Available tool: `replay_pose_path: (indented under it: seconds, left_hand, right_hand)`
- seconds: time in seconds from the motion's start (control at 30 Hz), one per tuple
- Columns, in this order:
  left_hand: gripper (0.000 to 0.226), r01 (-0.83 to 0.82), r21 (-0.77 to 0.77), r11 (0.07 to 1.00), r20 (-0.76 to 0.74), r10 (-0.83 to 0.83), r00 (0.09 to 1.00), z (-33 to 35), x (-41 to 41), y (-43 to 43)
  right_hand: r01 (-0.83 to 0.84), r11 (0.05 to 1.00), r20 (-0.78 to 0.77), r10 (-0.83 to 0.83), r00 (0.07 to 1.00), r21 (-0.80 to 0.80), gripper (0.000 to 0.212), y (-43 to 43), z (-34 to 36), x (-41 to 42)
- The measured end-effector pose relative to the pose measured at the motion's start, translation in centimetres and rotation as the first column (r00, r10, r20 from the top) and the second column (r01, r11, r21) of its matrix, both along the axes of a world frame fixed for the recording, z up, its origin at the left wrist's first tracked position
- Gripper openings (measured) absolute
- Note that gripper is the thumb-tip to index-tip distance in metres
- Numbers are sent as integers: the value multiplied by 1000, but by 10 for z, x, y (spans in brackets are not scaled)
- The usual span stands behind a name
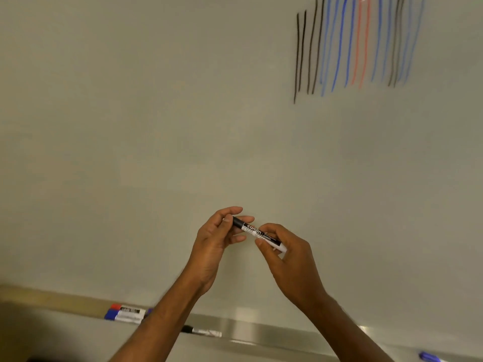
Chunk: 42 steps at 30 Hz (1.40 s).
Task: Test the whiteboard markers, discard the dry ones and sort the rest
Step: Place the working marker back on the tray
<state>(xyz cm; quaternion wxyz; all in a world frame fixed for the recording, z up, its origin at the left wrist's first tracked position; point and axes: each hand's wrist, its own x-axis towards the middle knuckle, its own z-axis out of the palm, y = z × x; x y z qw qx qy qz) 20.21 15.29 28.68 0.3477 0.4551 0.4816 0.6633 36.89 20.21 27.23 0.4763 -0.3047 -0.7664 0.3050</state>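
Both hands pinch a black marker (257, 232) in front of the whiteboard (183, 126), the left hand (218, 241) at its cap end, the right hand (286, 253) on its barrel.

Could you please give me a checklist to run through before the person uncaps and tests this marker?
1. Grip: left hand pinches the cap, right hand holds the held marker by its barrel: ok.
2. Cap removed: not ok, it is on.
3. Bare whiteboard left of the test strokes: ok.
4. Ink wet: cannot tell.
5. Ledge groups: red marker and blue marker together, spare black marker apart: ok.
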Motion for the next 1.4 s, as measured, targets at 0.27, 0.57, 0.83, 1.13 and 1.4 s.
replay_pose_path:
  seconds: [0.27, 0.57, 0.83, 1.13, 1.4]
  left_hand:
    - [29, -108, -149, 983, -199, 77, 977, -78, -30, -16]
    - [45, -381, -242, 892, -577, 184, 796, -188, -75, -43]
    - [87, -481, -331, 812, -900, -119, 418, -282, -111, -58]
    - [88, -551, -373, 746, -922, -234, 308, -345, -138, -53]
    - [89, -583, -377, 720, -926, -272, 263, -376, -151, -49]
  right_hand:
    - [48, 998, 102, -44, 994, -35, 17, -1, -91, -27]
    - [120, 993, 246, -117, 962, 1, 15, 0, -194, -62]
    - [122, 989, 519, -149, 842, 86, 18, 10, -286, -98]
    - [107, 993, 621, -115, 775, 50, 20, 14, -338, -139]
    - [77, 997, 662, -61, 747, 5, 22, 14, -371, -158]
